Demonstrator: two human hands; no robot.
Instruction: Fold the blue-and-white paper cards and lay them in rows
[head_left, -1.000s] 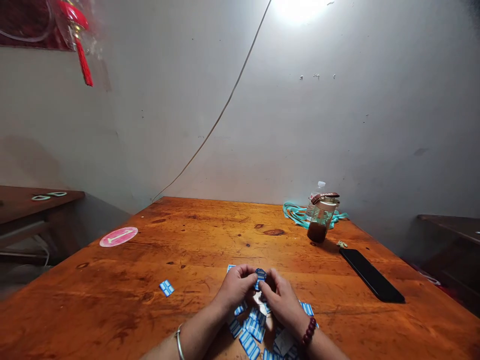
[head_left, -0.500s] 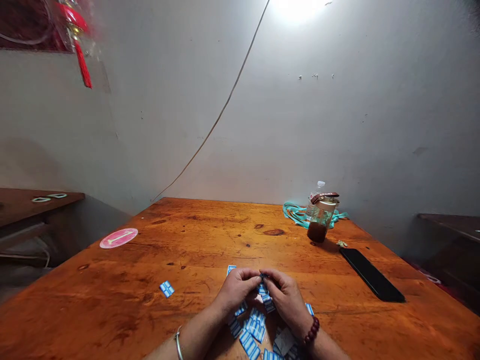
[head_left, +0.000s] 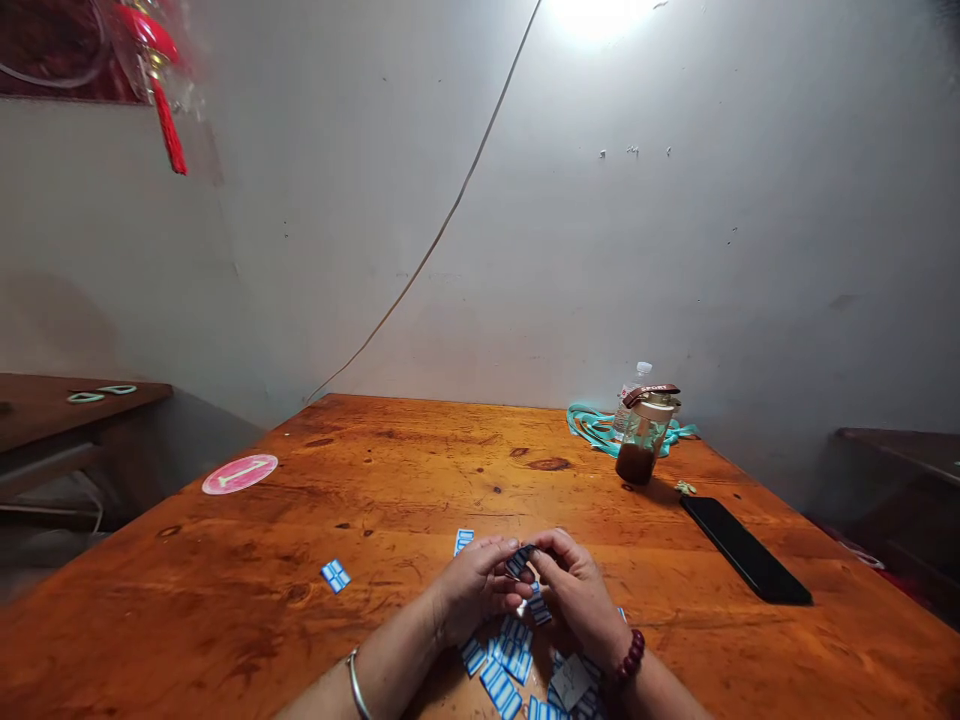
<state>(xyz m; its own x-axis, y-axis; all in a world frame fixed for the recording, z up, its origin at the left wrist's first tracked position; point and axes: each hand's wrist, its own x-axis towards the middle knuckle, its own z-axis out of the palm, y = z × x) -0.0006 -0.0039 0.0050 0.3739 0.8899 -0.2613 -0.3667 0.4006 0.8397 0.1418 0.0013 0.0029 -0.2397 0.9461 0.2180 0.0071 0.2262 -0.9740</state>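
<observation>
Between the fingertips of both hands is a small blue-and-white striped piece (head_left: 519,560), its face in shadow. My left hand (head_left: 480,585) pinches it from the left, with the lower fingers curled under it. From the right, my right hand (head_left: 574,580) grips its upper edge between thumb and fingers. Below the hands lies a loose pile of similar striped pieces (head_left: 501,688), partly overlapping. One plain white piece (head_left: 571,682) rests on the pile near my right wrist. Another striped piece (head_left: 464,540) lies just beyond my left hand, and a single one (head_left: 335,576) sits apart to the left.
A black phone (head_left: 745,550) lies on the wooden table (head_left: 420,470) at right. Behind it stand a jar of dark liquid (head_left: 637,455) and a clear bottle (head_left: 643,372), beside turquoise straps (head_left: 591,428). A pink oval sign (head_left: 240,474) lies at the left edge.
My hands have turned the striped piece, tilting its face into view. The left fingers have opened and spread beneath it, and the right hand has shifted slightly.
</observation>
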